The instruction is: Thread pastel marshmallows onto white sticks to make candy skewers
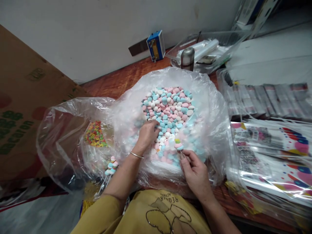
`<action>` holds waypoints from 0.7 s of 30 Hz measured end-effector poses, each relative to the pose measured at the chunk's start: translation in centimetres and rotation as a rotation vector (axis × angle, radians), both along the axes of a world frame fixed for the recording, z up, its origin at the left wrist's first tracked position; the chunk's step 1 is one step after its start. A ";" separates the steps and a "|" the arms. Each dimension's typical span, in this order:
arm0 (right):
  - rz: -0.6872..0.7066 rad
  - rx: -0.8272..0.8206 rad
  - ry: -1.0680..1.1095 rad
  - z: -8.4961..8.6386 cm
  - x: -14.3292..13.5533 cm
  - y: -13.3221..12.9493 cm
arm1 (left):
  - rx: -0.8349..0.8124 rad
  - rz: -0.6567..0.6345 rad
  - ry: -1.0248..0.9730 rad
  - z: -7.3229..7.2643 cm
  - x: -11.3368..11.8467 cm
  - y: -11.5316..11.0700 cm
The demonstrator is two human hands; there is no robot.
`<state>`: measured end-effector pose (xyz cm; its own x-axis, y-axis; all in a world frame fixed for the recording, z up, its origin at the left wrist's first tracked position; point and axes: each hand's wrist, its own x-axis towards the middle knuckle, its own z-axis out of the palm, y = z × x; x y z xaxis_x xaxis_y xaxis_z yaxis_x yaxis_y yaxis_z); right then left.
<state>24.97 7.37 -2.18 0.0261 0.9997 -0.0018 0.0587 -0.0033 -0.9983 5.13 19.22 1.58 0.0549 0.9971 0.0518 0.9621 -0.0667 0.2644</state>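
Note:
A large clear plastic bag (214,113) lies open on the wooden table, filled with pink, white and blue candies (168,104). My left hand (148,134) reaches into the candies near the middle, fingertips bent down among them; what they grip, if anything, is hidden. Over the bag's near right part, my right hand (193,167) pinches a thin stick. Stacked on its upper end are a few candies (178,145), with yellow-green, pink and blue showing. Left of my left forearm stand finished-looking candy stacks on sticks (112,165).
A bag of colourful ring candies (95,134) lies at left beside a cardboard box (26,107). Behind are a blue box (156,46), a metal flask (187,58) and a clear bin (219,60). Printed packaging (270,143) lies at right.

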 end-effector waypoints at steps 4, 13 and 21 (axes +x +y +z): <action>-0.001 0.004 -0.008 -0.2 0.0 0.1 | 0.035 -0.104 -0.102 -1.2 0.3 0.0; -0.006 0.003 -0.012 0.0 -0.1 0.1 | -0.008 -0.195 -0.172 -1.1 0.7 0.1; -0.026 0.006 -0.023 0.3 -0.1 0.4 | -0.003 -0.088 -0.338 -1.5 0.9 0.4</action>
<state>24.88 7.80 -1.91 0.0526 0.9986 0.0055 0.0813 0.0012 -0.9967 6.02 19.64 0.09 0.1207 0.9896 0.0783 0.8105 -0.1438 0.5678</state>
